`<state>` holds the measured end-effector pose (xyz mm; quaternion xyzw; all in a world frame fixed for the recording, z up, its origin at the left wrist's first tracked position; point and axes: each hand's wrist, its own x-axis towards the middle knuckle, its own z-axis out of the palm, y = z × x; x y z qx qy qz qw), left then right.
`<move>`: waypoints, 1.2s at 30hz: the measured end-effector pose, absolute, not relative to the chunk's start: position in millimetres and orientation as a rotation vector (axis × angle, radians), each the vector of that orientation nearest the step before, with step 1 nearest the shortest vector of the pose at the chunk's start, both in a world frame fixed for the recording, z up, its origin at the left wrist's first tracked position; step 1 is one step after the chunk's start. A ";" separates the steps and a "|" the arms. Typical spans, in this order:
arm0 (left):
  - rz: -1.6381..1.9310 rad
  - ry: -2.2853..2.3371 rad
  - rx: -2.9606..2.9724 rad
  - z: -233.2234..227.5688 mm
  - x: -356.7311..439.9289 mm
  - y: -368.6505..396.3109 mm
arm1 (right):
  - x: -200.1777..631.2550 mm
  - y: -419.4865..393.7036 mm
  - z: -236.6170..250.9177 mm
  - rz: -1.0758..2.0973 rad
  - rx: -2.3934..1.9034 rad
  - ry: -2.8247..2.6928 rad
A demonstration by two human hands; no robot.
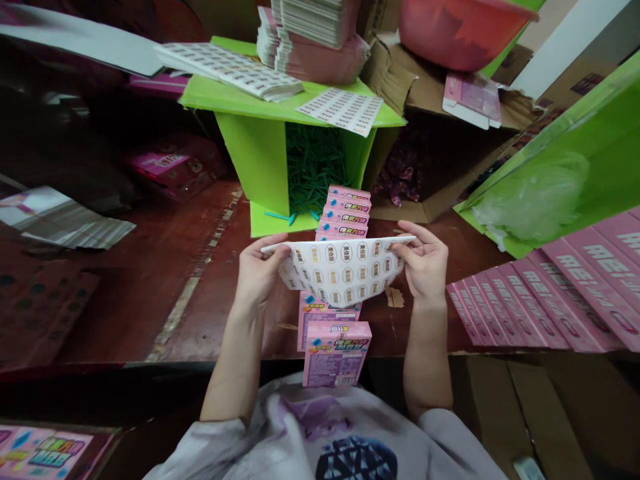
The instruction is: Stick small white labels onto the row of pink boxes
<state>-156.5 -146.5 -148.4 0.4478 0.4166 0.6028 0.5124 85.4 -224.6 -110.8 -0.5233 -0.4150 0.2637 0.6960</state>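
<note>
A white sticker sheet (345, 270) with rows of round printed labels is stretched between my two hands. My left hand (261, 267) pinches its left upper corner with thumb and fingers. At the opposite corner my right hand (423, 260) grips it the same way, and the lower edge bows toward me. Beneath and behind the sheet runs a row of pink boxes (345, 217), partly covered by it. The nearest pink box (337, 353) stands upright at the table edge, against my shirt.
A green box shelf (255, 160) holds green sticks (315, 167), with sticker sheets (235, 70) and flat stacked cartons (320, 47) on top. Pink boxes (530, 303) line the right side, near a green panel (565, 167). A red basin (463, 30) sits at the upper right.
</note>
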 end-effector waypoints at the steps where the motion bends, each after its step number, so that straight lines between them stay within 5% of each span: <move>1: 1.507 1.030 1.132 -147.3 -156.2 -147.0 | 87.1 -224.4 -111.6 0.605 -1.203 -0.932; 9: 1.815 1.142 1.408 -139.3 -161.3 -149.0 | 80.2 -224.5 -115.9 0.583 -1.309 -0.843; 19: 1.503 1.170 1.266 -140.6 -164.2 -151.3 | 80.5 -226.3 -122.7 0.573 -1.253 -0.824; 26: 1.703 1.188 1.287 -139.7 -161.3 -155.8 | 81.0 -228.3 -126.1 0.510 -1.247 -0.797; 36: 1.538 1.219 1.230 -147.4 -166.7 -155.6 | 81.6 -231.8 -127.1 0.500 -1.239 -0.994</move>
